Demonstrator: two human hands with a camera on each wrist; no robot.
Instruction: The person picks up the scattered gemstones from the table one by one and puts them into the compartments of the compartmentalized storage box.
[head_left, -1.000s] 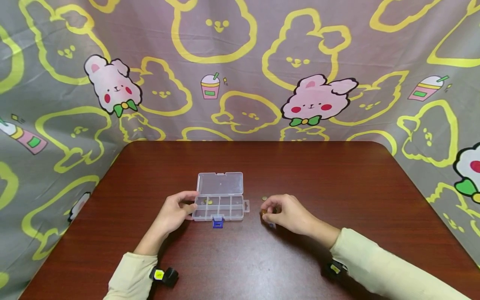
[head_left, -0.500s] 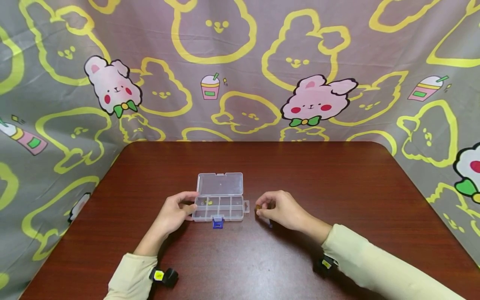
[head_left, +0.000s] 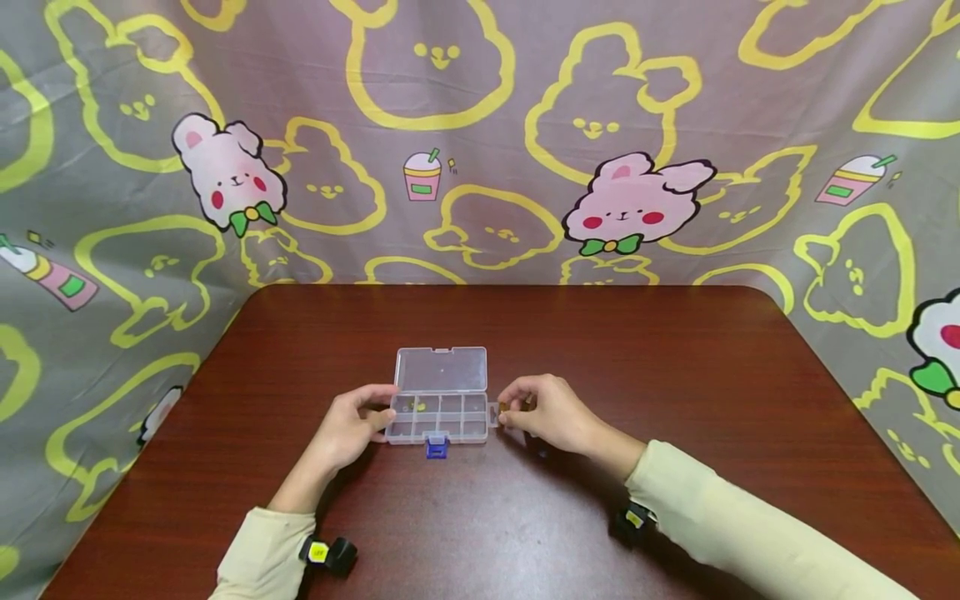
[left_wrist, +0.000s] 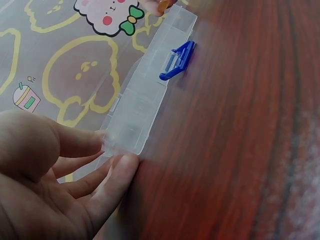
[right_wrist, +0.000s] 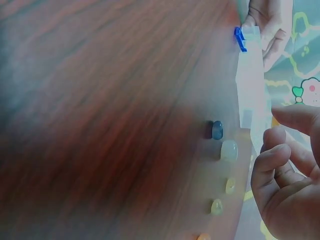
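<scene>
A clear plastic compartment box (head_left: 450, 427) lies on the table with its lid (head_left: 441, 369) raised at the back. At its left end, my left hand (head_left: 347, 425) grips the box between thumb and fingers. My right hand (head_left: 555, 412) pinches a small amber-coloured bead (left_wrist: 163, 6) just beside the box's right end, over its hanging tab. Small yellowish beads (head_left: 420, 407) lie in the back left compartments. In the right wrist view, a dark blue bead (right_wrist: 217, 130), a whitish bead (right_wrist: 229, 150) and several yellow to orange ones rest on the table near my right hand.
A blue latch (head_left: 437, 447) hangs open at the box's front. The brown wooden table (head_left: 480, 525) ends at a patterned cloth (head_left: 487, 150) behind and at both sides. Each wrist wears a black camera strap (head_left: 327, 553).
My right hand has moved left from the loose beads to the box's right end, carrying the amber bead. My left hand and the box stay in place.
</scene>
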